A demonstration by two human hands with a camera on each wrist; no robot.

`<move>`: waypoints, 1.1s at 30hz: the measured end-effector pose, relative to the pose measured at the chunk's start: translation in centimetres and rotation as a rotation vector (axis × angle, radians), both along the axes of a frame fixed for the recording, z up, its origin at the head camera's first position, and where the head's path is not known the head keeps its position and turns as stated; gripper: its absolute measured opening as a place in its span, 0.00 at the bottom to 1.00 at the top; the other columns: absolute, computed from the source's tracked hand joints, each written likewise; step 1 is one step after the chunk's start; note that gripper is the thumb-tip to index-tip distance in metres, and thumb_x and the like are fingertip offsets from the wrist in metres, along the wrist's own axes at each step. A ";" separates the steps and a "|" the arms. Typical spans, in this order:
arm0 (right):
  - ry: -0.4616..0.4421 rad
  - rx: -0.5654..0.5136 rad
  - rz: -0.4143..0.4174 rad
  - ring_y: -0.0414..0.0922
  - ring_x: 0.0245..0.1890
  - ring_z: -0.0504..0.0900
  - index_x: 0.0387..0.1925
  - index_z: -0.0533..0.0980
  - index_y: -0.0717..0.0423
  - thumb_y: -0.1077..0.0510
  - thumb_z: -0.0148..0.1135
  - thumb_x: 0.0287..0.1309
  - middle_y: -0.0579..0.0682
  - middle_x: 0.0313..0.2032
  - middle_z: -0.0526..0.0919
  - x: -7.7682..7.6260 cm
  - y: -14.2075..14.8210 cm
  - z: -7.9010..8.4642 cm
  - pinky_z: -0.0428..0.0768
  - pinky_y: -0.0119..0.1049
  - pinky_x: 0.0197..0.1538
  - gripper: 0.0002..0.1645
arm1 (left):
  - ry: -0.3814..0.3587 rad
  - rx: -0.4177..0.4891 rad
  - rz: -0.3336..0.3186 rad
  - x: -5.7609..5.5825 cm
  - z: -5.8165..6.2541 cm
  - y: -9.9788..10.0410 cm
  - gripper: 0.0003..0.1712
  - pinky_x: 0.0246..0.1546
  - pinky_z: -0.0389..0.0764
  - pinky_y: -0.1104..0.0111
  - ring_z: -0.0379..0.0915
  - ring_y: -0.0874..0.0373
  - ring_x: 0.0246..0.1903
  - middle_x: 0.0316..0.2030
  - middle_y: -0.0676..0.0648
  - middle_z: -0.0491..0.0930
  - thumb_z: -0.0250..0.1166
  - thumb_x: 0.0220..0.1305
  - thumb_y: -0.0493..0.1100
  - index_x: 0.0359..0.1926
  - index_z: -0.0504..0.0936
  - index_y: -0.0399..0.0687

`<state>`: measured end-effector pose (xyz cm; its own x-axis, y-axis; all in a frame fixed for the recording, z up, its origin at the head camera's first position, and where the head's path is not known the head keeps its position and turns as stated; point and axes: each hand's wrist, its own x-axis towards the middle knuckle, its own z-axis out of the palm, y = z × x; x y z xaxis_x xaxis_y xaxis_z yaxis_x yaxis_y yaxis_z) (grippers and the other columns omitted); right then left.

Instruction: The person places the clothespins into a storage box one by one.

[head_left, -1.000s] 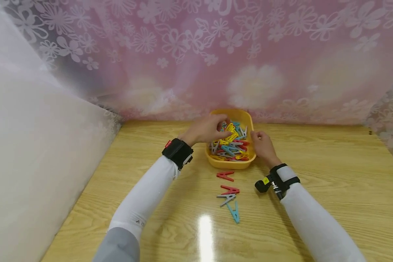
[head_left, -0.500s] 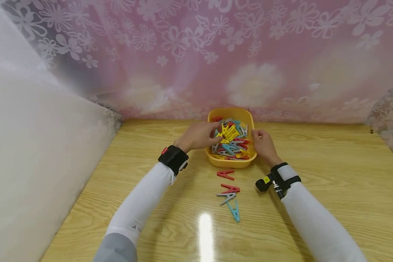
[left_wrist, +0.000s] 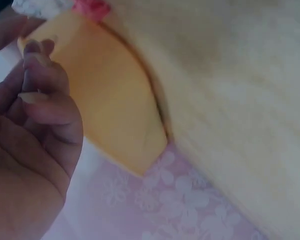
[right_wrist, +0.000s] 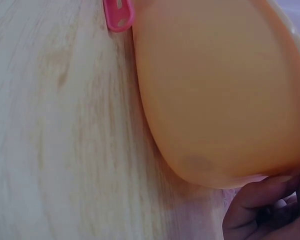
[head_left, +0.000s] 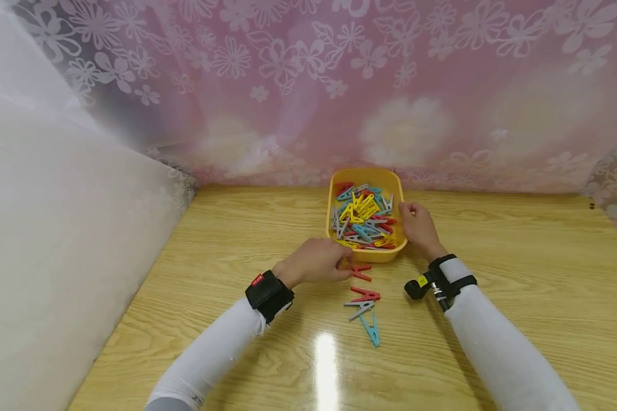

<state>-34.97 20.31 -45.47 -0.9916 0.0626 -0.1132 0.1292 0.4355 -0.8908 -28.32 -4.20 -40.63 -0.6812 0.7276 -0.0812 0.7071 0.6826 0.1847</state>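
Note:
A yellow plastic basket [head_left: 380, 256] full of clothespins [head_left: 364, 211] in yellow, blue, grey and red stands by the back curtain. My right hand [head_left: 420, 229] grips its right rim; in the right wrist view, curled fingers [right_wrist: 260, 200] meet the basket wall [right_wrist: 215, 95]. My left hand [head_left: 316, 262] is low at the basket's front left corner, fingertips by a red clothespin [head_left: 361, 273] on the table. The left wrist view shows its fingers [left_wrist: 50, 107] loosely bent, with nothing seen between them, beside the basket's outer wall [left_wrist: 110, 85].
Nearer on the wooden table [head_left: 519, 257] lie another red clothespin [head_left: 365, 294], a grey one [head_left: 361, 309] and a blue one [head_left: 372, 331], roughly in a column. A pink floral curtain [head_left: 298, 103] hangs behind, and a white sheet [head_left: 72, 228] borders the left.
My left hand has come out from over the clothespins in the basket and moved toward me, down to the front red clothespin. The right hand keeps its hold on the rim.

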 end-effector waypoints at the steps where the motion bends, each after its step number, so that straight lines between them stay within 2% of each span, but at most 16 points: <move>1: 0.000 0.002 0.000 0.48 0.32 0.71 0.49 0.65 0.67 0.39 0.34 0.73 0.59 0.41 0.68 0.0 0.0 0.0 0.73 0.29 0.26 0.33 | 0.015 -0.020 0.008 0.2 -0.2 0.2 0.12 0.20 0.65 0.72 0.65 0.66 0.18 0.19 0.59 0.69 0.62 0.63 0.55 0.39 0.82 0.54; 7: -0.003 0.004 -0.003 0.47 0.32 0.71 0.48 0.65 0.66 0.38 0.34 0.72 0.59 0.41 0.68 -0.1 0.0 -0.2 0.72 0.29 0.27 0.33 | 0.138 -0.104 0.060 1.3 -1.2 1.8 0.12 0.18 0.66 0.69 0.66 0.64 0.18 0.17 0.58 0.68 0.61 0.63 0.56 0.31 0.78 0.55; 10: 0.000 0.007 -0.007 0.48 0.32 0.71 0.48 0.65 0.66 0.39 0.34 0.72 0.59 0.40 0.68 -0.1 0.0 -0.2 0.72 0.29 0.26 0.32 | 0.151 -0.112 0.076 1.7 -1.5 2.5 0.12 0.20 0.69 0.67 0.68 0.62 0.19 0.18 0.58 0.69 0.62 0.61 0.55 0.27 0.75 0.55; 14: -0.013 0.013 -0.008 0.47 0.32 0.71 0.49 0.65 0.66 0.38 0.34 0.72 0.59 0.41 0.68 -0.1 0.0 -0.2 0.72 0.29 0.27 0.33 | 0.189 -0.104 0.082 1.8 -2.3 3.5 0.12 0.24 0.70 0.66 0.69 0.62 0.22 0.20 0.59 0.70 0.61 0.61 0.55 0.27 0.74 0.56; 17: -0.017 0.003 -0.009 0.47 0.32 0.70 0.50 0.65 0.67 0.38 0.34 0.72 0.59 0.43 0.68 -0.1 0.0 -0.2 0.72 0.29 0.26 0.33 | 0.207 -0.094 0.075 1.6 -2.8 4.1 0.12 0.24 0.69 0.67 0.68 0.63 0.22 0.19 0.59 0.70 0.61 0.61 0.55 0.26 0.74 0.56; 21: -0.005 0.000 -0.009 0.47 0.32 0.70 0.49 0.65 0.67 0.39 0.34 0.72 0.58 0.40 0.68 0.0 0.0 -0.2 0.71 0.29 0.26 0.34 | 0.194 -0.082 0.075 1.3 -3.1 4.6 0.14 0.22 0.65 0.69 0.66 0.63 0.21 0.17 0.59 0.68 0.62 0.60 0.51 0.20 0.72 0.56; 25: -0.002 -0.002 -0.001 0.47 0.31 0.70 0.50 0.65 0.68 0.38 0.34 0.72 0.58 0.38 0.67 0.1 0.0 -0.1 0.71 0.29 0.26 0.34 | 0.171 -0.076 0.076 1.1 -3.1 4.7 0.16 0.22 0.64 0.70 0.66 0.64 0.21 0.16 0.59 0.67 0.64 0.59 0.52 0.19 0.71 0.56; 28: 0.001 -0.004 0.002 0.48 0.31 0.71 0.50 0.65 0.68 0.39 0.34 0.72 0.59 0.39 0.67 0.1 0.1 0.0 0.72 0.30 0.26 0.34 | 0.172 -0.086 0.088 1.3 -2.9 4.5 0.18 0.22 0.63 0.69 0.65 0.64 0.20 0.15 0.60 0.67 0.64 0.59 0.57 0.19 0.71 0.57; 33: 0.006 0.003 0.004 0.48 0.31 0.71 0.51 0.65 0.69 0.38 0.33 0.72 0.59 0.39 0.68 0.1 0.2 0.0 0.72 0.30 0.26 0.36 | 0.239 -0.068 0.122 1.9 -1.6 4.1 0.21 0.15 0.61 0.70 0.63 0.65 0.15 0.14 0.60 0.66 0.62 0.58 0.65 0.22 0.73 0.57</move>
